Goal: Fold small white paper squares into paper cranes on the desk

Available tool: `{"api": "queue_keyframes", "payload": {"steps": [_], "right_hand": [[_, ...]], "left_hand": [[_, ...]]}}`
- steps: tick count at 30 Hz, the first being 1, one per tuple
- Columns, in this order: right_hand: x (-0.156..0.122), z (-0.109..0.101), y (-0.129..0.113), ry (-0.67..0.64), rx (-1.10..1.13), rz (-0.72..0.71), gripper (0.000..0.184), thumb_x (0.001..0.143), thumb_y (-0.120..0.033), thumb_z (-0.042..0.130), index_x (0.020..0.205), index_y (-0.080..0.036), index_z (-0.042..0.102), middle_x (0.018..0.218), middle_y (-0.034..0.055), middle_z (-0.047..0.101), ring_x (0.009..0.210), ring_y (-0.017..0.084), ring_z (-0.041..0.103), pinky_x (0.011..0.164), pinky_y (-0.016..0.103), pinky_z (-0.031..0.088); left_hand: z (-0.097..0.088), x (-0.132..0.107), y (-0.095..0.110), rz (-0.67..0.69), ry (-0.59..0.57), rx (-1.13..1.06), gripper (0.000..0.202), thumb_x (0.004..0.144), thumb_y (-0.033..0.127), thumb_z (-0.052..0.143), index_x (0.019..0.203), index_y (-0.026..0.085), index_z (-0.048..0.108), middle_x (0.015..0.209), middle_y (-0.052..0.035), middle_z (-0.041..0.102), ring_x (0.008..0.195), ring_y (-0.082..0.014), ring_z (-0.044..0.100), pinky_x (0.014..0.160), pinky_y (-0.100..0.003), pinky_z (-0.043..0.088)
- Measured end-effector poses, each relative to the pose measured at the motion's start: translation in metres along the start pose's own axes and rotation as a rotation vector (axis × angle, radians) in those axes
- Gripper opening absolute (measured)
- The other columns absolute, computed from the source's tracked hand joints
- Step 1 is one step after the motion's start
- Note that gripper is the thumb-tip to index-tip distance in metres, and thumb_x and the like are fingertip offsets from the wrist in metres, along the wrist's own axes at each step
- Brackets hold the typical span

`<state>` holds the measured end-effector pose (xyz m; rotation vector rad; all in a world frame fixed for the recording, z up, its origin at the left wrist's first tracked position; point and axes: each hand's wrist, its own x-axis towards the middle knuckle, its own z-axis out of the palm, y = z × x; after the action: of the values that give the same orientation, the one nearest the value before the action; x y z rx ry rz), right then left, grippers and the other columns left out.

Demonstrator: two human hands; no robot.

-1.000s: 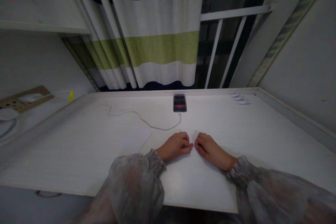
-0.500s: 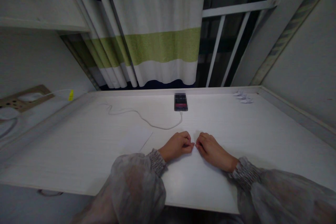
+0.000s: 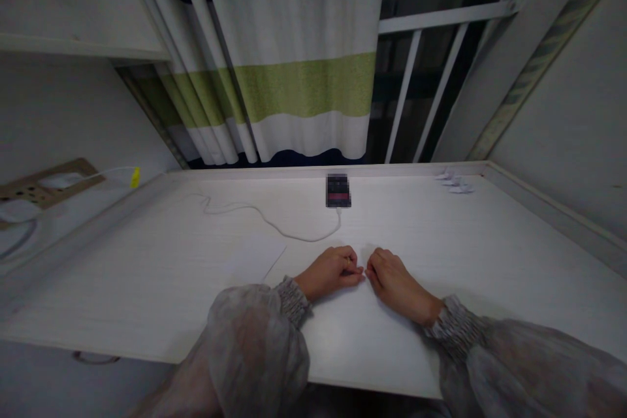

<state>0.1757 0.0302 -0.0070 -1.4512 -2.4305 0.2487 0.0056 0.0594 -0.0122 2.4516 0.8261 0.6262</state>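
My left hand [image 3: 337,266] rests low over the white desk, its fingers curled and the thumb and forefinger pinched together. Facing it, my right hand [image 3: 392,277] is closed the same way, and the fingertips of both hands nearly meet. Whatever lies between the fingertips is hidden or too small to name. Beside my left wrist, white paper [image 3: 257,255] lies flat on the desk, hard to tell from its surface. Loose grey sleeves with gathered cuffs cover both forearms.
A phone-like device [image 3: 337,191], blurred out, lies at the desk's [image 3: 147,287] back edge with a white cable [image 3: 294,237] running left. Several small folded white paper pieces [image 3: 455,183] sit back right. A power strip [image 3: 49,183] is on the left, a curtain [image 3: 304,78] behind.
Both hands stay in nearly the same place, fingertips still close together. Only slight shifts of the fingers and of the view show.
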Motion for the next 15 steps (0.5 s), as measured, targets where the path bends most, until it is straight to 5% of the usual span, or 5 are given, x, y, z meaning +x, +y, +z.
{"api": "queue_keyframes", "payload": {"steps": [15], "right_hand": [[-0.0021,0.0017,0.0011,0.035,0.067,0.025,0.01,0.081,-0.013,0.04,0.075,-0.014,0.048,0.078,0.0073,0.051,0.074,0.019,0.045,0.067,0.031,0.036]], "left_hand": [[-0.0002,-0.001,0.0057,-0.085,0.021,-0.059,0.02,0.074,0.025,0.053,0.068,0.013,0.067,0.076,-0.0033,0.054,0.064,-0.0086,0.05,0.062,-0.02,0.039]]}}
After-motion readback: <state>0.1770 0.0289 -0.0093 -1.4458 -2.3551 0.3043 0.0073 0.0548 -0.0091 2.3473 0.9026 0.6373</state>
